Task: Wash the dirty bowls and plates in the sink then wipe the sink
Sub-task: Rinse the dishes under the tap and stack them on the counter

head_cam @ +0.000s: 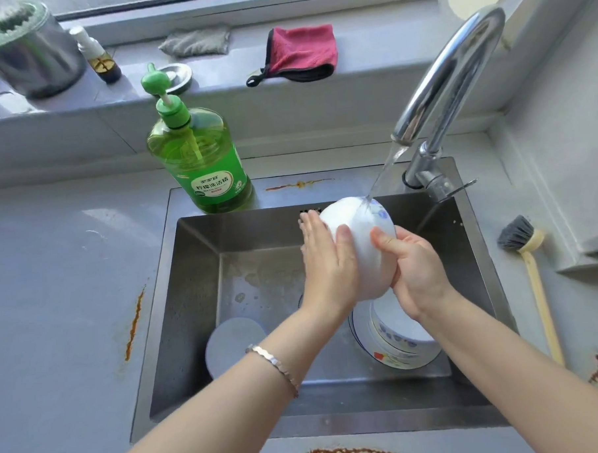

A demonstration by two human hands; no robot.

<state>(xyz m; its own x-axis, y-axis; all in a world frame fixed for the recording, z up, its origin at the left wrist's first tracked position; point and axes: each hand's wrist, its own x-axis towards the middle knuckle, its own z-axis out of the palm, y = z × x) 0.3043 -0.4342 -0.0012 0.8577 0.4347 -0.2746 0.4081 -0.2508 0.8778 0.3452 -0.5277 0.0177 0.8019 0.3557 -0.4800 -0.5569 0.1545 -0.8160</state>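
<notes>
A white bowl (pixel 363 233) with a blue pattern is held above the steel sink (pixel 191 299), its outside turned toward me, under water running from the tap (pixel 455 82). My left hand (pixel 326 262) lies flat against the bowl's left side, fingers straight. My right hand (pixel 412 272) grips its right edge, thumb across the outside. Below them in the sink stands a stack of white, blue-patterned bowls and plates (pixel 398 335). A round grey plate (pixel 234 345) leans in the sink's left part.
A green dish-soap pump bottle (pixel 198 155) stands at the sink's back left rim. A dish brush (pixel 533 277) lies on the counter at right. A pink cloth (pixel 300 51), a grey cloth (pixel 197 42), a small bottle (pixel 98 57) and a metal pot (pixel 26 50) sit on the sill.
</notes>
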